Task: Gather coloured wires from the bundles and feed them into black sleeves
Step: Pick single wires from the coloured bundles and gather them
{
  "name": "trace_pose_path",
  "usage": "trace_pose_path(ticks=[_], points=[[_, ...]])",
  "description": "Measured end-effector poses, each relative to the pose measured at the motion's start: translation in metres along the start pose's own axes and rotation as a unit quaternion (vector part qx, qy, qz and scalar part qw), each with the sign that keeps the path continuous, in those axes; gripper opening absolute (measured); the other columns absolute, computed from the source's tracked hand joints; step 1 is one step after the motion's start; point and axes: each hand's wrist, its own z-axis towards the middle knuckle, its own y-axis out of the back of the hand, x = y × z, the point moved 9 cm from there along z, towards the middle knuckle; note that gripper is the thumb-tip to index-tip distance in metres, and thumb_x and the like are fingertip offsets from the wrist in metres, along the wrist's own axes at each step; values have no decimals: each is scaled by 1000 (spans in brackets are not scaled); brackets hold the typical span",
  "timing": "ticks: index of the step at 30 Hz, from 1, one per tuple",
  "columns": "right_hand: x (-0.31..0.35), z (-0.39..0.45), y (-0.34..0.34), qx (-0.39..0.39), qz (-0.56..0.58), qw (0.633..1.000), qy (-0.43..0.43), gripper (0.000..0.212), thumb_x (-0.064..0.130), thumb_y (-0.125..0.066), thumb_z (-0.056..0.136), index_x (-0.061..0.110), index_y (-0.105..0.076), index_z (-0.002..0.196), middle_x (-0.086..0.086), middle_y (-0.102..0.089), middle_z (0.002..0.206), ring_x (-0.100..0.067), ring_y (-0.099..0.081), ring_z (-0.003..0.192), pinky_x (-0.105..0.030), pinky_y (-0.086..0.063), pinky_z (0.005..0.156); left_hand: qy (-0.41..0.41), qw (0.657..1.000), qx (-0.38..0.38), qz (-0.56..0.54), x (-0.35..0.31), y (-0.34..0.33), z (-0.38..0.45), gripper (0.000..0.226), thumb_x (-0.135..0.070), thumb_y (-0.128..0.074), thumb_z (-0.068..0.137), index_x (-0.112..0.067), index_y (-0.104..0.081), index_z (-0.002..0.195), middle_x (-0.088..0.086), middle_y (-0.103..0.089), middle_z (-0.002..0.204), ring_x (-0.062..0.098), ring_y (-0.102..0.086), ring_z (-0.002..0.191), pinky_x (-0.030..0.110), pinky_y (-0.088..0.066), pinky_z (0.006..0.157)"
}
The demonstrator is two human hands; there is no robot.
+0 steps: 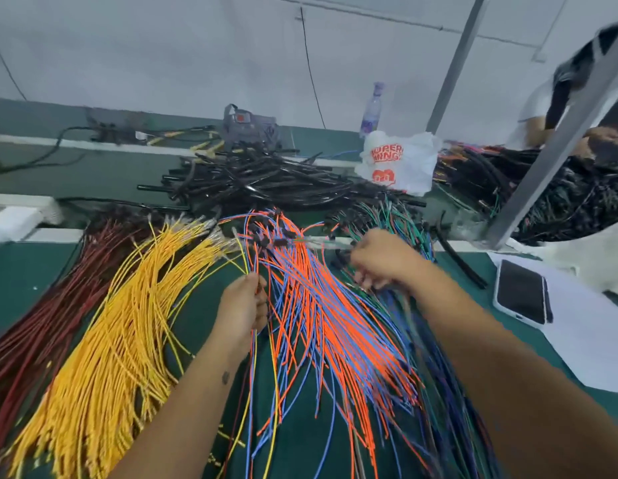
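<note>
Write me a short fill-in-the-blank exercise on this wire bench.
1. The left hand pinches a few thin ____.
2. Just right of the dark red bundle lies the ____ bundle.
3. The phone lies with its screen facing ____.
4. The pile of sleeves is coloured ____.

Missing words: wires; yellow; up; black

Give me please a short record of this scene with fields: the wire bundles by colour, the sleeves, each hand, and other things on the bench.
wire bundles: dark red wires far left, yellow wires beside them, orange and blue wires in the middle
black sleeves: piled behind the bundles
left hand: pinches a few picked wires
right hand: curled over the green and blue wires, blurred
other: phone, plastic bag, bottle
</note>
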Motion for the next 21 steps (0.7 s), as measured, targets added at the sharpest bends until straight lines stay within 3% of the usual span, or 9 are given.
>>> trace_pose_path(ticks=[2,6,8,10,11,13,15,17,21], points=[[9,-9,36,-10,133,991,4,13,5,-49,93,3,-58,84,-9,-65,54,-15,-54,35,-17,-40,36,-30,998,-12,46,0,2,-1,30,-20,-33,101,-16,-46,74,-8,-31,46,8,-23,35,17,-19,37],[53,-42,139,-186,280,935,111,17,12,-57,90,13,-54,74,8,-41,37,-6,-27,30,-13,-19,37,-92,990,-44,99,-2,6,-3,36,-26,-36,103,-17,-46,70,-4,-36,54,15,-29,48,32,-21,49],[75,-52,158,-191,416,875,162,17,12,-52,93,13,-54,76,7,-35,39,-6,-21,31,-13,-15,36,-100,989,-49,101,-4,6,-3,35,-25,-36,102,-16,-45,70,-1,-36,56,16,-28,49,33,-21,50],[90,-46,144,-169,487,839,175,19,11,-46,96,11,-57,80,5,-37,40,-7,-20,31,-15,-16,37,-99,989,-46,98,-6,6,-5,35,-24,-34,102,-14,-45,70,-1,-35,53,16,-28,46,30,-21,47],[90,-37,126,-164,489,842,159,20,10,-45,96,11,-56,80,4,-38,40,-8,-21,30,-17,-16,37,-97,991,-42,88,-6,5,-6,35,-23,-33,103,-15,-44,70,-2,-34,50,15,-27,43,27,-21,45],[73,-16,69,-153,423,889,84,21,7,-43,97,7,-54,78,-2,-45,40,-10,-27,25,-16,-20,34,-86,995,-33,48,-5,4,-9,35,-21,-33,103,-15,-44,70,-7,-31,43,9,-25,36,18,-19,38],[39,2,0,-96,342,935,-3,21,9,-41,99,2,-53,85,-14,-51,51,-13,-38,23,-14,-28,31,-82,996,-27,22,-7,4,-13,34,-19,-32,104,-14,-42,71,-11,-28,39,5,-21,31,13,-16,35],[1,10,-45,-40,269,960,-68,26,16,-38,101,3,-53,85,-18,-52,65,-19,-45,34,-20,-37,38,-81,996,-18,12,-9,4,-15,35,-17,-31,104,-14,-40,71,-11,-26,39,4,-19,31,13,-15,35],[-31,17,-13,-121,84,987,-57,31,21,-42,97,1,-64,88,-21,-63,92,-27,-53,70,-31,-39,64,-87,996,-13,27,-11,4,-19,35,-19,-31,104,-14,-41,72,-9,-26,44,5,-18,34,17,-16,38]])
